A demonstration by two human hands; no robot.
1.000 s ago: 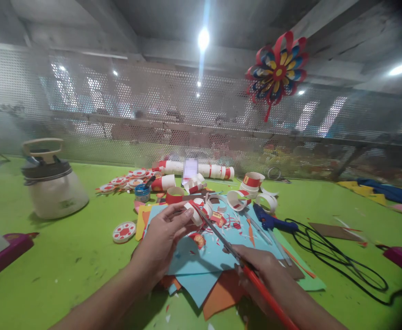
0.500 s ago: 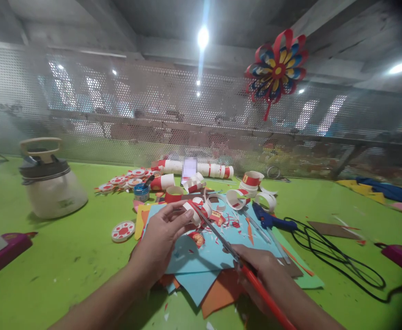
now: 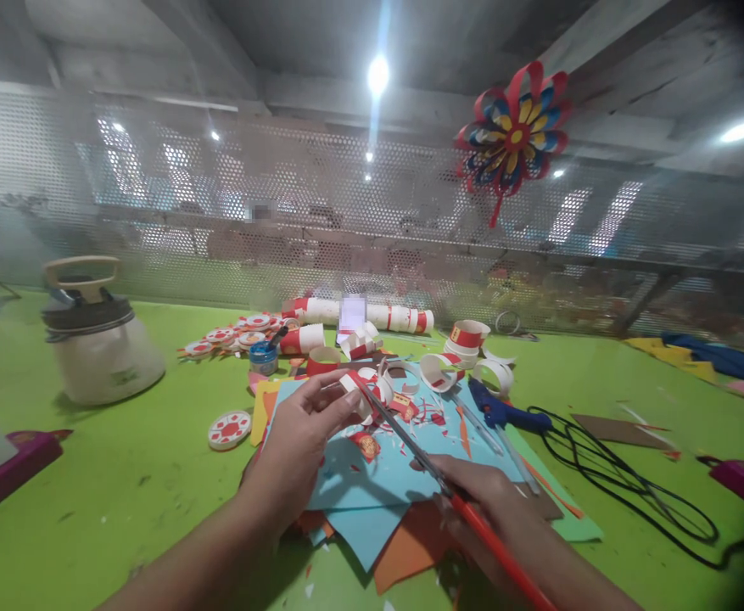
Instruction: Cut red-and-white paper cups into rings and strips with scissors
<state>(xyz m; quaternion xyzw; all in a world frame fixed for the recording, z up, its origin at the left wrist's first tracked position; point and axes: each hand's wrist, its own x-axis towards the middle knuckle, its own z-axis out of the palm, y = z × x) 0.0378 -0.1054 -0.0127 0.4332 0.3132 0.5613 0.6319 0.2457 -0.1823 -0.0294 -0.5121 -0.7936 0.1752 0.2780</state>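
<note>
Between the thumb and fingers of my left hand (image 3: 301,433) is a small red-and-white piece of paper cup (image 3: 354,387). My right hand (image 3: 479,492) is closed around the red handles of a pair of scissors (image 3: 416,448). Their long blades point up and left, with the tips at the cup piece. Under both hands lie light blue paper sheets (image 3: 372,484), strewn with red and white scraps. Cut cup rings (image 3: 439,373) stand just beyond, at the far edge of the sheets.
To the right, a blue glue gun (image 3: 505,413) trails a black cord (image 3: 626,488). A white jug (image 3: 103,356) stands at the left. Behind are a row of stacked paper cups (image 3: 321,311), a phone (image 3: 352,316) and a blue paint jar (image 3: 263,357). A round decorated disc (image 3: 229,429) lies left.
The view has shifted slightly, so everything sits a little lower and to the right. Both hands keep nearly the same pose, with the scissors still at the cup piece.
</note>
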